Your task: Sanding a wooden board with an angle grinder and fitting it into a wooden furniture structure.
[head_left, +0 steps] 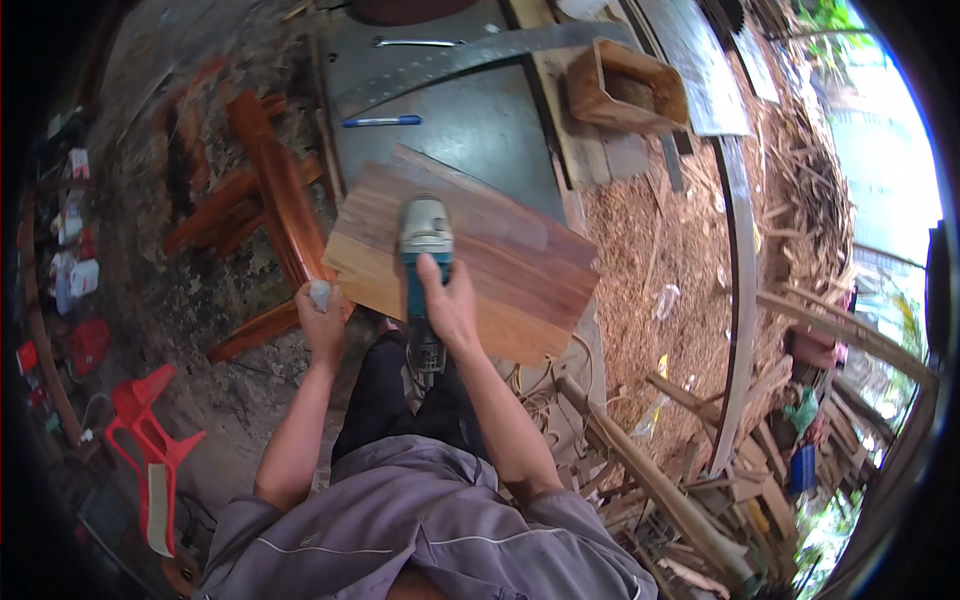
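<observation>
My right hand is wrapped round the teal body of an angle grinder. Its grey metal head lies over a wide wooden board made of light and dark brown strips; the disc underneath is hidden. The board lies tilted across the near end of a dark metal table top. Beside the board's left corner, my left hand is closed, with a small whitish lump showing at its fingers. I cannot make out what the lump is.
Reddish stained wooden frame stands left of the board. On the metal table top lie a blue pen, a wrench and a long metal strip. A wooden box sits at the far right. Wood shavings cover the right-hand ground. A red plastic chair is at left.
</observation>
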`<state>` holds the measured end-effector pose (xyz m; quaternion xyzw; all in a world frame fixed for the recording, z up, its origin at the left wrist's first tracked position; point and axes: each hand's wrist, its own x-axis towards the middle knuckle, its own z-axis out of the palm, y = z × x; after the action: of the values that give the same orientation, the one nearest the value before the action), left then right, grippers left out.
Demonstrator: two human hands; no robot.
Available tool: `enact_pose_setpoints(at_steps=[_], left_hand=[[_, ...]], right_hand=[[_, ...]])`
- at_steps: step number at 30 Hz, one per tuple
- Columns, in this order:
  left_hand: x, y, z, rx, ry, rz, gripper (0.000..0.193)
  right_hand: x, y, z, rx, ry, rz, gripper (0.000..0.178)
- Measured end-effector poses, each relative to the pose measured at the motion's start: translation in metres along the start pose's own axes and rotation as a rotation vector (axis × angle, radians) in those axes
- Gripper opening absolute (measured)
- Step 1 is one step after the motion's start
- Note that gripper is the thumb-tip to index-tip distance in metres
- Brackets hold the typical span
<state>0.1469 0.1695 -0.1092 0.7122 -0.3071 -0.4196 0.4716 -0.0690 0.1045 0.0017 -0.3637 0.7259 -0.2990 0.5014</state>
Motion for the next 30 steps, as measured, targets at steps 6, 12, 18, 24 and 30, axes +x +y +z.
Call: enact_pose_setpoints(at_steps=[6,12,18,24,30], left_hand=[[0.009,-0.001,-0.009,0.15,-0.018,0.028,0.047],[0.008,0.009,-0.008,0.144,-0.053,0.044,0.047],[0.015,0.009,-0.012,0.202,-0.097,0.091,0.048],[0.02,0.01,-0.012,0.279,-0.116,0.124,0.05],[0.03,0.003,-0.019,0.293,-0.143,0.141,0.049]], right_hand=[[-0.036,0.045,-0.047,0.109,0.099,0.037,0.067],[-0.08,0.112,-0.138,0.508,0.374,0.119,0.049],[-0.101,0.135,-0.136,0.661,0.465,0.094,0.052],[-0.11,0.124,-0.067,0.322,0.283,0.15,0.066],[-0.123,0.116,-0.06,0.206,0.237,0.168,0.066]])
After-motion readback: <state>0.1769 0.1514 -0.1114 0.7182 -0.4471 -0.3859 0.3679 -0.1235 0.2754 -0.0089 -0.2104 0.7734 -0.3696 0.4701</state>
